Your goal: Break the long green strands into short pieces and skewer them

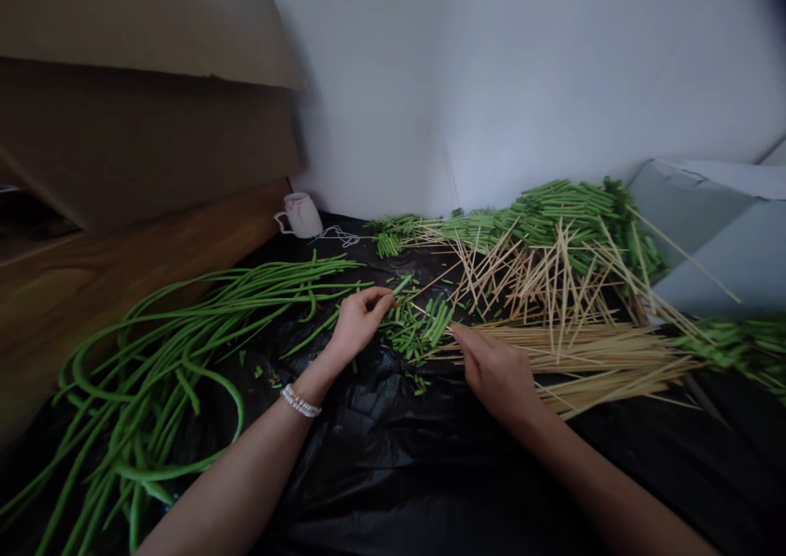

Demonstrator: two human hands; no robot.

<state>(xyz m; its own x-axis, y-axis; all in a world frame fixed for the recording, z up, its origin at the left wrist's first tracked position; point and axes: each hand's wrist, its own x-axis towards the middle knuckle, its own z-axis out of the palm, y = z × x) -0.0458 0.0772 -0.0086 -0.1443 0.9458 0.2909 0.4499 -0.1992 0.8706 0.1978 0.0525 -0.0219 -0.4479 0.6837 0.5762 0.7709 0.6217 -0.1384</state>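
My left hand (361, 323), with a beaded bracelet at the wrist, pinches a short cut piece of green long bean (402, 284). In the fingers of my right hand (499, 369) is a thin bamboo skewer (423, 310), its far end pointing left toward that piece. Whether the tip touches the bean I cannot tell. Between and below the hands lies a loose pile of cut bean pieces (417, 331). Right beside my right hand a thick bundle of bare skewers (589, 347) lies flat.
Whole long beans (160, 384) sprawl on the left over the black plastic sheet (381, 474). Skewers threaded with beans (571, 216) are heaped at the back right. A white mug (303, 216) stands by the wall, near a cardboard box (153, 130). More beans (746, 347) lie far right.
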